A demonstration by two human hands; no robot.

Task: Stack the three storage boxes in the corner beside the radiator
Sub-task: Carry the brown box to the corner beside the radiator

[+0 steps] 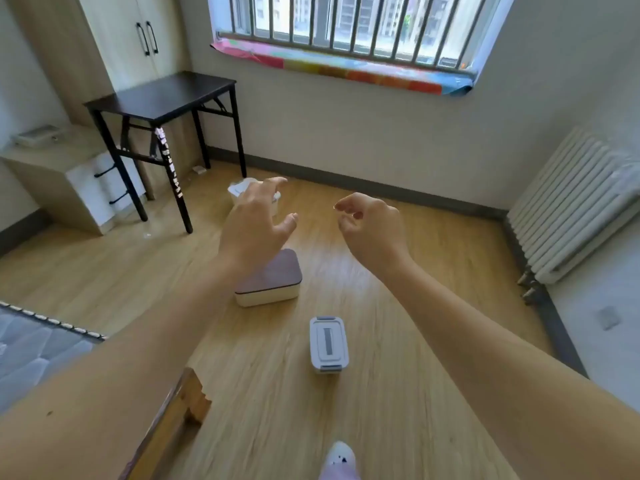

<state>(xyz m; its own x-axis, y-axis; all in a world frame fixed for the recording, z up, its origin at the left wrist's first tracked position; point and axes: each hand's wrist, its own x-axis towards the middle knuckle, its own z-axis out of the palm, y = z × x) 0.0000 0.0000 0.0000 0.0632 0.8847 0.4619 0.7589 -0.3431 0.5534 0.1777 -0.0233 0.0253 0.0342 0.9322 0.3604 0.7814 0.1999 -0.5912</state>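
Three storage boxes lie apart on the wooden floor. A cream box with a brown lid (277, 280) sits mid-floor, partly behind my left wrist. Nearer me is a small white box with grey clips (328, 344). A white box (239, 190) farther back is mostly hidden by my left hand (258, 225), which hangs in the air with fingers spread and holds nothing. My right hand (372, 228) is raised beside it, fingers loosely curled, empty. The white radiator (571, 206) hangs on the right wall, and the corner beside it is bare floor.
A black folding table (166, 97) stands at the back left beside a wardrobe (114, 36) and a low cabinet (59, 171). A bed corner (41, 344) with a wooden post (176, 407) is at my left. A barred window (346, 26) spans the far wall. My slipper (341, 460) shows at the bottom.
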